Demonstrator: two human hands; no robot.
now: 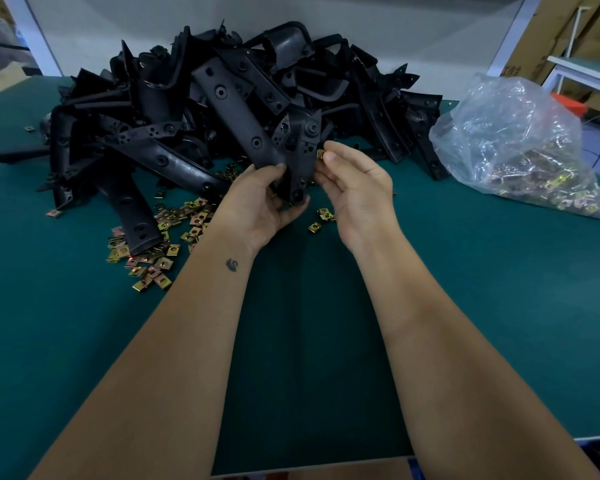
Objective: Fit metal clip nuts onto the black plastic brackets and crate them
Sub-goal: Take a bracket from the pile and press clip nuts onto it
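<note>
My forearms reach out over the green table [499, 306] toward the heap of brackets [222, 98], which is my landmark here. Just in front of the heap, my left hand [264, 202] is wrapped around the lower end of one black bracket [300, 157], holding it upright. My right hand [354, 188] pinches a single clip nut [321, 154] between thumb and forefinger, right against the bracket's right edge; whether it has begun to slide on, I cannot tell at this angle. So I judge this to be mid-fitting on one piece, with most of the work left: the heap looks large, loose clip nuts [160, 237] lie scattered at its front left foot, and a plastic bag [520, 147] of more sits to its right. No crate shows, so I cannot judge how many are packed.
</note>
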